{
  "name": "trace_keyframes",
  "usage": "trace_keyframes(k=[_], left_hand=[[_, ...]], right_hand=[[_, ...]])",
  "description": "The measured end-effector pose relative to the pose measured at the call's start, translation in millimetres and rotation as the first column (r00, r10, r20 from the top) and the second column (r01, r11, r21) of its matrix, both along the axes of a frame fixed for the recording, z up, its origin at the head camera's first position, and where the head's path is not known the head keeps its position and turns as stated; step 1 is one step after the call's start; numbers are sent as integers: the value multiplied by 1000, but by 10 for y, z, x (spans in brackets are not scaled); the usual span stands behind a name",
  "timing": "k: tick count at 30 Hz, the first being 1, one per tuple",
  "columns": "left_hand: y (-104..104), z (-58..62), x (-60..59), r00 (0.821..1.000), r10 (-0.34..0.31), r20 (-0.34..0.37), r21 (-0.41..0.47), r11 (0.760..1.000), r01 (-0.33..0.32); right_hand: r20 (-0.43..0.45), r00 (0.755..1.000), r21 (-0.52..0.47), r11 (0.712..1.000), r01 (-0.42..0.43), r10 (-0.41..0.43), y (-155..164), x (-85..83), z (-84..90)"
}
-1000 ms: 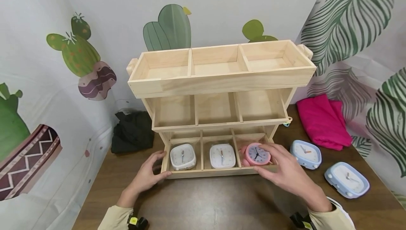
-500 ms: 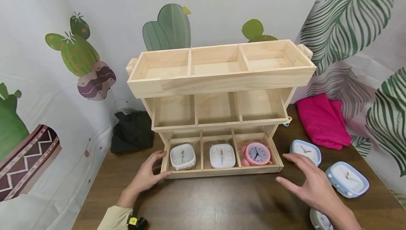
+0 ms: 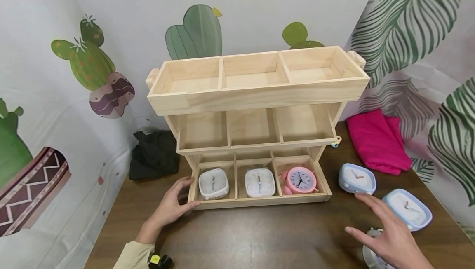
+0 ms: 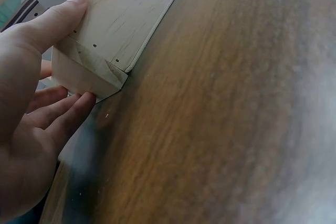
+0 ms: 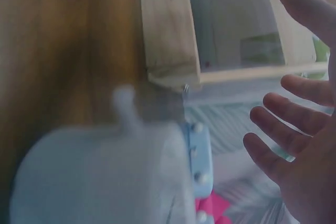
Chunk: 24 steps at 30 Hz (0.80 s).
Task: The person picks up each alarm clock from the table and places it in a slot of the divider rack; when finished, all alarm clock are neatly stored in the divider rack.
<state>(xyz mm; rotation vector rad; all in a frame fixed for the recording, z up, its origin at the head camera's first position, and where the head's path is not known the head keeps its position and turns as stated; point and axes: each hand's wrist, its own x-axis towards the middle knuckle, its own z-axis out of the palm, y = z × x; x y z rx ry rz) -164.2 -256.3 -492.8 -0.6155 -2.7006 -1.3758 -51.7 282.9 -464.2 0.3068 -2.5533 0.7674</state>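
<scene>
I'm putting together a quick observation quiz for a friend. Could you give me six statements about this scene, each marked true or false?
1. The left hand holds a corner of the bottom tray. True.
2. A pink clock sits in that tray's middle compartment. False: a white clock is there; the pink one is in the right compartment.
3. The right hand holds nothing, its fingers spread. True.
4. The top tray holds a clock. False: only the bottom tray holds clocks.
5. One blue clock and a second blue clock lie right of the bottom tray. True.
6. Both cloths are black. False: the black cloth is on the left, a pink cloth on the right.
</scene>
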Motion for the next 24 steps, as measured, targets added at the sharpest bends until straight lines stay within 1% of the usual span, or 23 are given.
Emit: trace_keyframes(k=[7,10,13,15,17,20,22,24], left_hand=[[13,4,-2,1000,-4,1,3,1000,4],[17,13,-2,1000,-10,1,4,1000,10],[17,17,0,1000,-9,3,2,1000,9],[16,20,1,1000,-6,3,-2,1000,6],[14,22,1,1000,-3,1,-3,1000,3],[9,22,1,1000,-2,2,-3,1000,2],[6,20,0,1000,-1,4,-3,1000,1],[7,18,-4,1000,-1,6,-4,1000,1]], right_hand=[[62,997,27,999,40,-42,207,85,-145],[74,996,28,998,49,-51,284,135,-239],[115,991,32,997,63,-66,344,193,-339],[174,981,39,996,82,-88,374,229,-384],[242,964,57,993,102,-113,403,250,-412],[320,938,88,990,109,-132,446,264,-434],[352,927,108,989,101,-133,476,265,-448],[363,923,118,989,93,-130,496,271,-468]])
